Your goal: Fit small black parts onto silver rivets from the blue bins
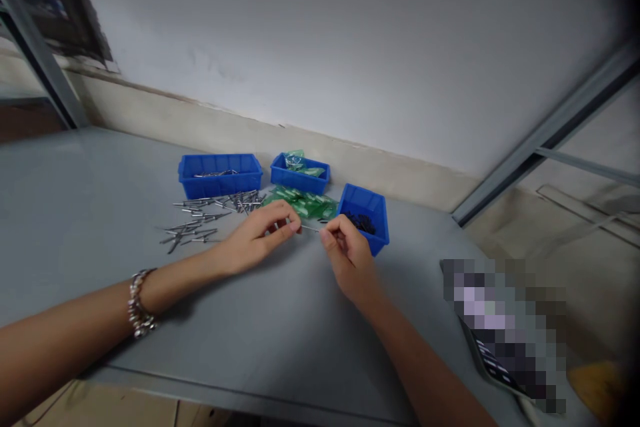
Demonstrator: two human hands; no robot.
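Both hands meet over the middle of the grey tabletop, pinching a thin metal pin between them. The left hand has thumb and forefinger closed on its left end; the right hand nips the right end, its other fingers curled in. The pin looks light, stiff and smooth, likely slippery, so a fingertip grip near each end seems the sure hold.

Just left of the hands a loose scatter of pins lies on the tabletop. Farther back stand three blue bins: the left bin with a few pins, the middle bin with green packets, and the right bin with small dark pieces. More green packets lie between them. Nothing blocks the hands; a blurred patch sits near right.
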